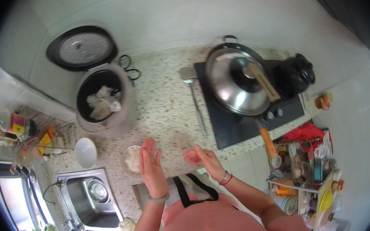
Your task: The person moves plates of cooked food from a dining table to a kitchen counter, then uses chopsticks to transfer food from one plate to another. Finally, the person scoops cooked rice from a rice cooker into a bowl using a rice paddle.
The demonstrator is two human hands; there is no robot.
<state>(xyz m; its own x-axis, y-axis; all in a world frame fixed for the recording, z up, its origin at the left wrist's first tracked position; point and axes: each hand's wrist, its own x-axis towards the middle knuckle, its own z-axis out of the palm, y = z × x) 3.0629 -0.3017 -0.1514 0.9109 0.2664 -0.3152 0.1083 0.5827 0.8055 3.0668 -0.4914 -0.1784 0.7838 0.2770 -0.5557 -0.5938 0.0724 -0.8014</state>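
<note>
We see white rice [133, 155] in a near, seemingly colourless bowl [123, 165], a brown-speckled cream counter [159, 99], a black pot [112, 80] far left, and our salmon-pink top [210, 222].

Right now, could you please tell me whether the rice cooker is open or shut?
The rice cooker is open: its lid stands raised, and white rice shows inside its dark inner pot.

Rice [132, 158] in bowl [124, 166], cooker [125, 117] behind left
</note>
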